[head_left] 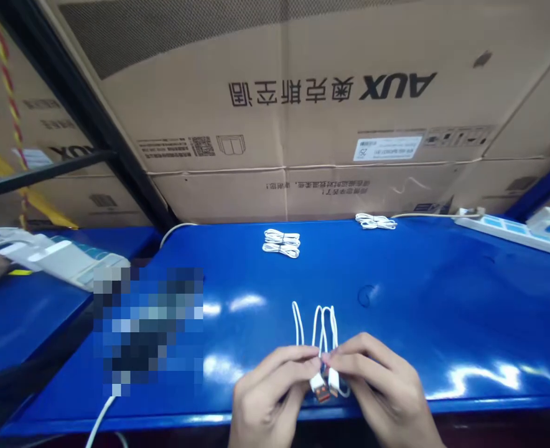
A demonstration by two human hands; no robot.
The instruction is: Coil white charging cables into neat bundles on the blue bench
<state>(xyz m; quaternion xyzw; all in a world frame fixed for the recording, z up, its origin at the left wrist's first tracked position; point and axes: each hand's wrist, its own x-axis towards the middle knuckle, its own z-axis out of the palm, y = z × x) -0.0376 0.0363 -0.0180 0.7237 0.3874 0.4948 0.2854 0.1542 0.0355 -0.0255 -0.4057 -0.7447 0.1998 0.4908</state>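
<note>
Both hands on one white cable [322, 335], front edge of the blue table [424, 348]. Left hand [269, 387]: thumb and index pinched on the cable's middle. Right hand [387, 381]: same pinch from the 3 o'clock side, fingertips nearly meeting the left's. Rest of the fingers curled under, detail hidden. Cable is folded into loops, which stick out past the fingertips toward 12 o'clock; USB plug [320, 391] with orange insert hangs at 6 o'clock, a second connector [333, 381] just beside it on the right. Dark bit between the fingertips, too small to tell what. Clock from the hands: tied white coils [281, 243] at 11, look like two touching, dark ties round the middle. Another white coil [376, 221] at 1, near the back edge. Thin black loop [364, 296] lying at 1 too, closer in. White power strip [512, 231] at 2, something white plugged in. Pixelated patch at 9, contents unreadable; white lead [100, 418] runs out its lower end. Big AUX carton [284, 124] stands behind at 12, print upside down. Dark metal post [86, 112] at 10.
</note>
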